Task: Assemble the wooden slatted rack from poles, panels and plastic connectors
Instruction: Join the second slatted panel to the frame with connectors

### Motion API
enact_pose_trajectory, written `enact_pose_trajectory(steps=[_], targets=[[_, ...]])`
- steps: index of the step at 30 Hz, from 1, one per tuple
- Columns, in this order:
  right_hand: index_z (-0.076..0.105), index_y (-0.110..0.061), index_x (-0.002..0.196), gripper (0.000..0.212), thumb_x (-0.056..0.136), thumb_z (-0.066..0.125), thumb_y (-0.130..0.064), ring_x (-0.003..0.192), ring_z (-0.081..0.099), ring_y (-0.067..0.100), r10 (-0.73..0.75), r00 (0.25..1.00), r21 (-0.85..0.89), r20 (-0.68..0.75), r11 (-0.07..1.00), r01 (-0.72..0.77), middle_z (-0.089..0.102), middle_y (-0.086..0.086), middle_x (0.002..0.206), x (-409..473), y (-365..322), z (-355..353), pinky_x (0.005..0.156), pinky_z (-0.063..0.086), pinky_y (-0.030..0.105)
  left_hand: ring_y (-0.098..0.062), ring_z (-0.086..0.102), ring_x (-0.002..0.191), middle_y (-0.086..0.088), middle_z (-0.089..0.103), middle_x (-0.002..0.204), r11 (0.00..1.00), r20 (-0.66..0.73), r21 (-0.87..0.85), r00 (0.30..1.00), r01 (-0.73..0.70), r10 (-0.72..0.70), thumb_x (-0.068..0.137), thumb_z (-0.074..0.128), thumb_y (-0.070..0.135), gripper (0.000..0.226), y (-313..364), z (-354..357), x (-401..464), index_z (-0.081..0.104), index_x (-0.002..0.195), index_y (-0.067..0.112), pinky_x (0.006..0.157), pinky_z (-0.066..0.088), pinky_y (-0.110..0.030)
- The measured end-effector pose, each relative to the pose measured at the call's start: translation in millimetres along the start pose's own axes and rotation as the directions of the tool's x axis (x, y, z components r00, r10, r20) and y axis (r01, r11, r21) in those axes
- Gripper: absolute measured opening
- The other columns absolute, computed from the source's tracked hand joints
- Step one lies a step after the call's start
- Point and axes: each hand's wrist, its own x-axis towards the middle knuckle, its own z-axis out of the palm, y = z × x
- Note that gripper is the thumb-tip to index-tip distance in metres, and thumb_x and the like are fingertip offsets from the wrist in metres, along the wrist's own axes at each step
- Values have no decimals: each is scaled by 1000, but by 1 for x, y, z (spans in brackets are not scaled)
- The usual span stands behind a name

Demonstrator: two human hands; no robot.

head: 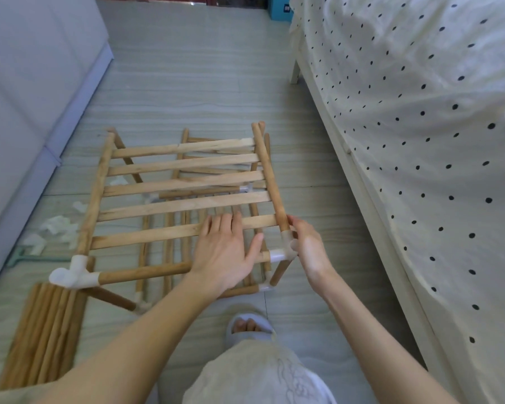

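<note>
A partly built wooden rack stands on the floor. Its top slatted panel (pixel 184 182) runs between two side poles. My left hand (pixel 226 252) lies flat with straight fingers on the nearest slat and the front pole (pixel 146 272). My right hand (pixel 306 246) holds the white plastic connector (pixel 285 252) at the rack's near right corner, fingers curled round it. Another white connector (pixel 70 275) caps the near left corner. A lower panel and poles show through the slats.
A bundle of loose poles (pixel 41 330) lies at the lower left. Spare white connectors (pixel 56 228) are scattered by the grey cabinet (pixel 27 97) on the left. A bed with a dotted cover (pixel 420 141) lines the right. My slippered foot (pixel 250 326) is below the rack.
</note>
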Motion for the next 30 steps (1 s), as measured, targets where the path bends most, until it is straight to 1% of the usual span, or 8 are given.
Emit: enact_pose_trajectory(steps=[2, 5, 7, 10, 15, 20, 25, 30], targets=[[52, -7, 128, 36, 101, 31, -19, 126, 39, 17, -261, 963, -332, -73, 916, 223, 48, 6, 134, 0, -7, 1, 110, 27, 32, -24, 39, 127, -10, 45, 137, 1000, -19, 18, 1000, 21, -20, 95, 12, 51, 69, 3, 0, 0, 31, 143, 5, 114, 20, -39], [61, -1, 116, 41, 98, 30, -20, 121, 49, 26, -613, 765, -731, 196, 429, 531, 59, 13, 123, -2, -18, 10, 113, 25, 38, -22, 44, 123, -9, 50, 134, 1000, -66, -12, 998, 23, -23, 97, 13, 41, 60, -4, 2, -1, 38, 139, 6, 112, 24, -36], [62, -4, 112, 58, 94, 13, -31, 117, 52, 27, -544, 757, -819, 361, 204, 537, 62, 11, 117, -5, -24, 19, 115, 16, 34, -22, 49, 117, -8, 55, 127, 997, -94, -57, 994, 48, -54, 93, 8, 38, 64, -16, -1, -4, 46, 133, 7, 105, 29, -34], [52, -6, 121, 66, 94, 2, -39, 122, 44, 27, -379, 829, -890, 411, 28, 454, 56, 11, 122, -7, -24, 37, 116, 11, 35, -24, 53, 109, -9, 60, 119, 994, -142, -83, 986, 75, -86, 85, 4, 39, 72, -38, -4, -13, 54, 126, 7, 100, 33, -36], [43, 0, 129, 72, 96, 9, -54, 122, 40, 31, -297, 897, -940, 327, -4, 341, 50, 17, 128, -7, -22, 61, 112, 20, 39, -30, 57, 103, -14, 63, 114, 993, -133, -80, 986, 91, -101, 87, 12, 41, 70, -74, -9, -34, 58, 120, 1, 97, 38, -41], [48, -9, 124, 68, 93, 12, -57, 120, 43, 26, -372, 884, -915, 281, 174, 364, 55, 9, 122, -7, -14, 59, 108, 26, 34, -30, 56, 107, -13, 62, 116, 987, -93, -51, 984, 149, -154, 87, 10, 50, 75, -116, -16, -52, 57, 122, 3, 99, 39, -42], [43, -8, 133, 94, 79, -8, -66, 118, 44, 27, -368, 864, -907, 344, 107, 407, 54, 9, 120, -6, -12, 57, 109, 26, 37, -33, 59, 102, -16, 64, 111, 984, -103, -28, 979, 176, -178, 88, 19, 51, 71, -134, -15, -60, 60, 118, 2, 94, 44, -42], [49, -11, 124, 88, 81, -4, -66, 111, 47, 27, -363, 875, -920, 321, 102, 380, 56, 8, 114, -3, -12, 59, 104, 29, 35, -34, 60, 94, -17, 65, 101, 977, -96, -26, 972, 211, -213, 87, 20, 45, 66, -130, -15, -58, 63, 109, 0, 89, 45, -43]])
